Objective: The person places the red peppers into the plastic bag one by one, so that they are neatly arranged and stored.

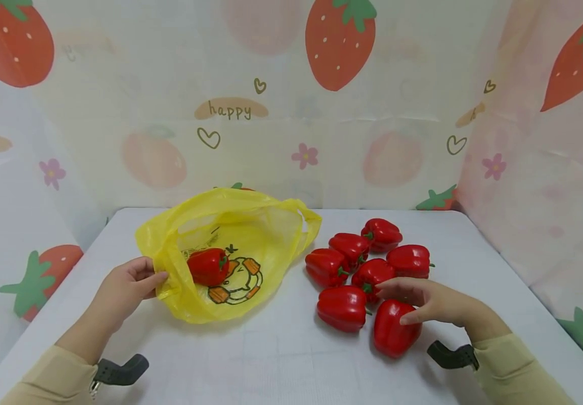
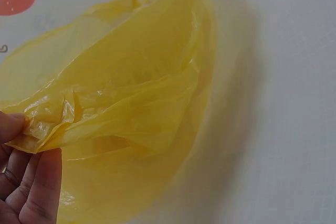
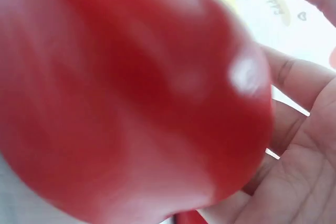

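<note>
My left hand (image 1: 129, 284) pinches the left rim of a yellow plastic bag (image 1: 276, 287), thumb over the gathered film in the left wrist view. The bag lies on its side with its mouth facing me; inside is one red bell pepper (image 1: 207, 267). At the right, my right hand (image 1: 435, 301) reaches over the nearest bell pepper (image 1: 396, 332). Its fingers (image 3: 294, 77) extend loosely behind that pepper, and the thumb shows apart from it in the right wrist view. This pepper fills most of that view and hides the fingertips.
Several more red bell peppers (image 1: 342, 308) cluster on the white table (image 1: 271, 365), just beyond and left of my right hand. Strawberry-printed sheeting (image 1: 281, 157) walls the table at the back and both sides. A dark strap piece (image 1: 121, 371) juts from each cuff.
</note>
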`<state>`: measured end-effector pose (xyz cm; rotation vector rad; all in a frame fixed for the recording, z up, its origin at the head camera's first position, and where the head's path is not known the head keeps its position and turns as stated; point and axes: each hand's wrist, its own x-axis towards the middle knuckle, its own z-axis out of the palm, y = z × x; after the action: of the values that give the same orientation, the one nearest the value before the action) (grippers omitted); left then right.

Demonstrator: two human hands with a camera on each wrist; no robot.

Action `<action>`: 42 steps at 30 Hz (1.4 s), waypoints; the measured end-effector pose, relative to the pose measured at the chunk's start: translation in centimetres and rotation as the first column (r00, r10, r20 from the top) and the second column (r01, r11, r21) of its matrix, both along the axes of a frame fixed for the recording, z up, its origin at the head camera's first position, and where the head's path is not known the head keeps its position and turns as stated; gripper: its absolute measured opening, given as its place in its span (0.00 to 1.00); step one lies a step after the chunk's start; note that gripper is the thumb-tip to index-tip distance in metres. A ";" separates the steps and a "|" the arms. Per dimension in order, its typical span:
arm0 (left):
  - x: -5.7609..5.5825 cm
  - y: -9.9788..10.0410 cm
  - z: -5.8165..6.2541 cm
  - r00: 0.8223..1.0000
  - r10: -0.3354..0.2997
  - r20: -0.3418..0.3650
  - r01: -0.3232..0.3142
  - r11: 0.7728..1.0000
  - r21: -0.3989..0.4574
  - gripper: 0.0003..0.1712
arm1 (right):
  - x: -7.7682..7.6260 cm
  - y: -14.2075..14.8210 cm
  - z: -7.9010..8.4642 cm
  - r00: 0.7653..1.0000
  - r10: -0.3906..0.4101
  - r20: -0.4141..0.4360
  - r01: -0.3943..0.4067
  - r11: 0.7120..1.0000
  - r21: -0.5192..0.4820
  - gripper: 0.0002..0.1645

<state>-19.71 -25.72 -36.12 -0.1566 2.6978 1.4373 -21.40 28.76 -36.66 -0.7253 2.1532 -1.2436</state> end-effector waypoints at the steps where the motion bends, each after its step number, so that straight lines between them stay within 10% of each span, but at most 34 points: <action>1: 0.0 0.0 0.0 1.000 0.000 0.001 0.000 1.000 0.001 0.26 | 0.0 0.0 -0.1 1.000 -0.004 0.002 0.004 1.000 0.012 0.35; 42: 0.1 0.0 -0.5 1.000 0.013 0.019 -0.014 1.000 0.027 0.26 | 1.1 2.1 -2.0 0.987 -0.018 0.158 0.019 1.000 -0.009 0.39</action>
<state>-19.60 -25.71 -36.65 -0.1860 2.6668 1.4677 -20.34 30.89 -38.63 -0.5914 2.0303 -1.2784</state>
